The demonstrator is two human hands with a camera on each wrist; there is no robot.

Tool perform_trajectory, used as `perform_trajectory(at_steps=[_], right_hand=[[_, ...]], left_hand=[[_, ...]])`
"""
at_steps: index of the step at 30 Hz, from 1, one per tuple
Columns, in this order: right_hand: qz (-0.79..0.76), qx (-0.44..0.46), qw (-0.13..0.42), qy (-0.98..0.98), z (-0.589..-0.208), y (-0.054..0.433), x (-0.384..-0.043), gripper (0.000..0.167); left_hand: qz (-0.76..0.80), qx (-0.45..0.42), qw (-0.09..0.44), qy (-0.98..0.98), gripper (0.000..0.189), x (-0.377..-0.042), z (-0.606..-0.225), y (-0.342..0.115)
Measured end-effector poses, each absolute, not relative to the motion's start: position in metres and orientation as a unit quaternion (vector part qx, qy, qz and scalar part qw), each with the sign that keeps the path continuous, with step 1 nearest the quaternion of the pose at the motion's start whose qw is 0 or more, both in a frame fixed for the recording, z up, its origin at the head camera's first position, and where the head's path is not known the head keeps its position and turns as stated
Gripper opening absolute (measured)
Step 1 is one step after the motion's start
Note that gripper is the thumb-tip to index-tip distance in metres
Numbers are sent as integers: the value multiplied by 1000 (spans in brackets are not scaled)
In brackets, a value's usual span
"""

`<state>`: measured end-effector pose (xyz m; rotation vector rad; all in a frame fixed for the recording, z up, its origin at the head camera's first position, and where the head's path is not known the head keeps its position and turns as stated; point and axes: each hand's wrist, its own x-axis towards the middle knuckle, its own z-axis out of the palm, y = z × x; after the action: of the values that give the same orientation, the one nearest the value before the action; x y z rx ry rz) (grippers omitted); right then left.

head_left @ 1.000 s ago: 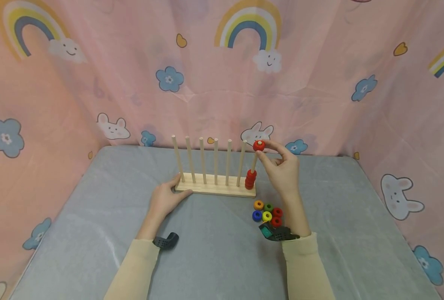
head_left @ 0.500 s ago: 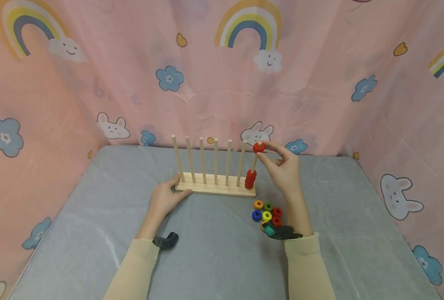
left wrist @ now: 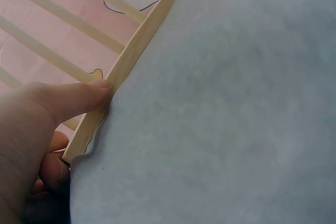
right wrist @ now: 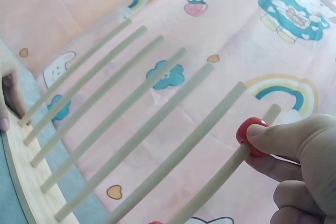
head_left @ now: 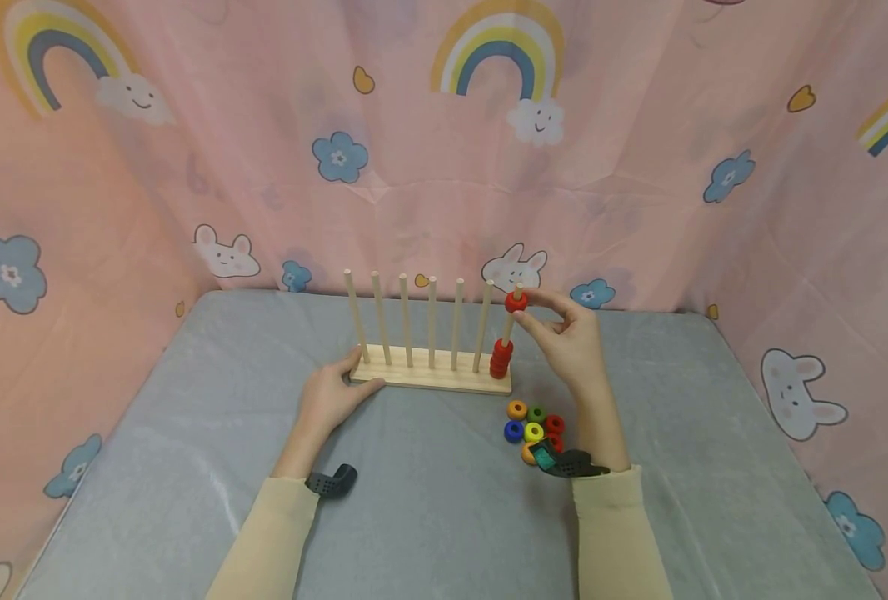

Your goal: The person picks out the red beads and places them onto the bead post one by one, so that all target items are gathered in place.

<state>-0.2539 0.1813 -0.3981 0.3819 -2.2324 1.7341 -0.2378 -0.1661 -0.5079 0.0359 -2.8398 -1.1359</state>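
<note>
A wooden peg rack (head_left: 429, 379) with several upright pegs stands on the table. My left hand (head_left: 329, 398) grips the left end of its base, thumb on the front edge, as the left wrist view also shows. Between thumb and forefinger, my right hand (head_left: 573, 337) pinches a red bead (head_left: 516, 303). That bead is threaded on the rightmost peg, a little below its tip, which pokes out above it in the right wrist view. Lower on this same peg sits a stack of red beads (head_left: 501, 359). The other pegs carry no beads.
Loose beads lie in a cluster in front of the rack's right end: orange (head_left: 517, 409), green (head_left: 537, 415), blue (head_left: 514, 431), yellow (head_left: 534, 432) and red (head_left: 555, 424). The right wrist strap (head_left: 567, 460) partly covers some. Behind the grey-covered table (head_left: 429, 500) hangs a pink curtain (head_left: 414, 208).
The pinched red bead has slid slightly down the rightmost peg, so more of the tip shows above it. My right forearm has shifted a little right. The left hand stays put.
</note>
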Motion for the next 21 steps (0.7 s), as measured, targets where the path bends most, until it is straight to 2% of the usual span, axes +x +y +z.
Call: perform_trajectory(at_steps=[11,21], right_hand=[[587,122,130,-790,-398,184,-254,36],[610,111,139,-772,-395,185,-253,34]], left_hand=[[-371,12,44,-927,82,-238,-508,-166],[-371,7,48,-927,82,-237,-508,-166]])
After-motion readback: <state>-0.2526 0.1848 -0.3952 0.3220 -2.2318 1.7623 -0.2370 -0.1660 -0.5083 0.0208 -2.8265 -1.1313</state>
